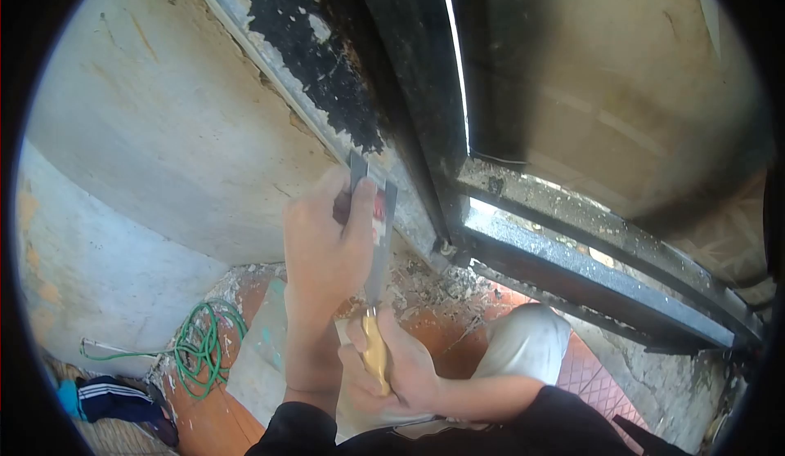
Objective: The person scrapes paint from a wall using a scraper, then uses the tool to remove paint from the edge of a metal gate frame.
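Observation:
My right hand (396,370) is wrapped round the yellow handle of a putty knife (375,350). Its wide metal blade, marked with a red label, points up along a door frame (401,174). Higher up, my left hand (323,239) is closed beside that blade, with a flat grey metal piece (358,164) sticking out between its fingertips. Whether this piece is a separate blade is hard to see. Just beyond it, a patch of black paint (311,55) with ragged edges covers part of the frame, and pale bare surface shows around it.
A dark door (507,64) with a low crossbar (589,264) stands on the right. Paint flakes (450,284) lie on the tiled floor at the frame's foot. A coiled green hose (204,346) and dark cloth (118,399) lie by the left wall (163,129).

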Demonstrator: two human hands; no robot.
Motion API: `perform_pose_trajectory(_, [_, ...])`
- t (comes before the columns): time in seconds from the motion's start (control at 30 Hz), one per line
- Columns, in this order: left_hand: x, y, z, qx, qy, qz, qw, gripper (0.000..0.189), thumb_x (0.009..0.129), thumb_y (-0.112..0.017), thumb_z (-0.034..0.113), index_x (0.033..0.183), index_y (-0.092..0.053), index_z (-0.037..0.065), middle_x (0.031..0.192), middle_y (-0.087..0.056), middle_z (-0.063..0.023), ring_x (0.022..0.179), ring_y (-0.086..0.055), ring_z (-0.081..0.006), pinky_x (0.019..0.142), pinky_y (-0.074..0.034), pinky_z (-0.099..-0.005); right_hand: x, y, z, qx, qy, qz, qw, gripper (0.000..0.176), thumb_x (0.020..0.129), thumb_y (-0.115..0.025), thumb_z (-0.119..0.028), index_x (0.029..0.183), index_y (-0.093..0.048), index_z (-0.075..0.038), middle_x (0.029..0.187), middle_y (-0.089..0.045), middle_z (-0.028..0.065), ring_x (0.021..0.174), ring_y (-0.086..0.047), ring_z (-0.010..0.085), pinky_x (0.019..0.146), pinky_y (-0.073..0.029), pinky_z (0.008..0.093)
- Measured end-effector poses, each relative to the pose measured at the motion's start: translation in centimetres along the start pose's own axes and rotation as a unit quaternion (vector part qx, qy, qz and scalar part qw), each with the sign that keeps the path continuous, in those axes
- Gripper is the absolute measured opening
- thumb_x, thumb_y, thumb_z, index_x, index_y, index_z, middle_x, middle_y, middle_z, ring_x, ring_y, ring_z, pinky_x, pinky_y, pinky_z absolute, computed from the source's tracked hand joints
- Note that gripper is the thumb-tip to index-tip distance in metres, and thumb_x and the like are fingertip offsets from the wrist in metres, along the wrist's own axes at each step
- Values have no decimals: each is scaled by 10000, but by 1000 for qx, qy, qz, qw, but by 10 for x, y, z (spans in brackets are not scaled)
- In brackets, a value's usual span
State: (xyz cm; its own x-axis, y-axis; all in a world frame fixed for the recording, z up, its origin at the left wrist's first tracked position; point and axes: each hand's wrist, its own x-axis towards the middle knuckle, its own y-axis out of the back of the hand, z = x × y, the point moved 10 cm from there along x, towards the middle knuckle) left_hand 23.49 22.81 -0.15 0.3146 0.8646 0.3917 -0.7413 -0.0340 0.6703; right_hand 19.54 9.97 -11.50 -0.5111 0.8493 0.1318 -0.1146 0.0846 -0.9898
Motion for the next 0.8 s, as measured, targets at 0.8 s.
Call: perform_pose_trajectory(0.8, [7, 14, 6, 18, -2, 39, 999, 319, 907, -578, 129, 652, -488, -40, 499, -434, -112, 486, -334, -152, 486, -300, -361, -10, -45, 3, 44, -21, -93, 995, 449, 1022, -204, -579, 1033, -407, -179, 681, -439, 30, 442, -368, 140, 449, -308, 278])
